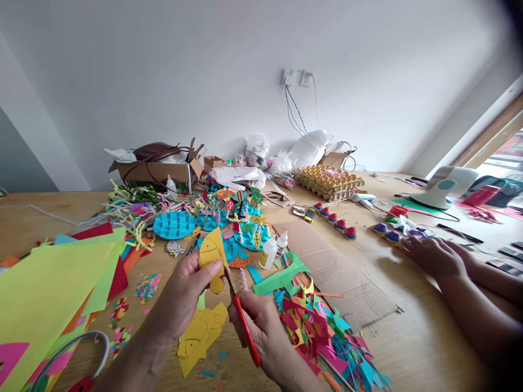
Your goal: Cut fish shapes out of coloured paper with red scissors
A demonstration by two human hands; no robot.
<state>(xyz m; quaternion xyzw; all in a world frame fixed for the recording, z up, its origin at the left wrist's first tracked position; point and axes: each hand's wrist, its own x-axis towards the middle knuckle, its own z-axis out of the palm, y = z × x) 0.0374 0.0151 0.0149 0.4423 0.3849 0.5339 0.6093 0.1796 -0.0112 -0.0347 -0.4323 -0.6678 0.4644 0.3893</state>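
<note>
A yellow paper piece with a fish drawn on it [213,249] is pinched between the thumb and fingers of my left hand [188,291]. My right hand [263,329] grips red-handled scissors [245,321], whose dark blades meet the right edge of that paper. Below my hands, on the table, lies more yellow paper with drawn fish outlines [200,335]. Just beyond are an orange spotted paper fish [240,263], a white glue bottle [268,253] and a second, smaller glue bottle [281,244]. A black marker [193,244] rests left of the held paper.
Coloured paper sheets [53,294] spread at the left, paper scraps [314,326] at the right front. Blue-painted egg-carton discs [174,225], a cardboard sheet [330,272] and stacked egg trays [329,182] stand farther back. Another person's hands [433,256] work at the right.
</note>
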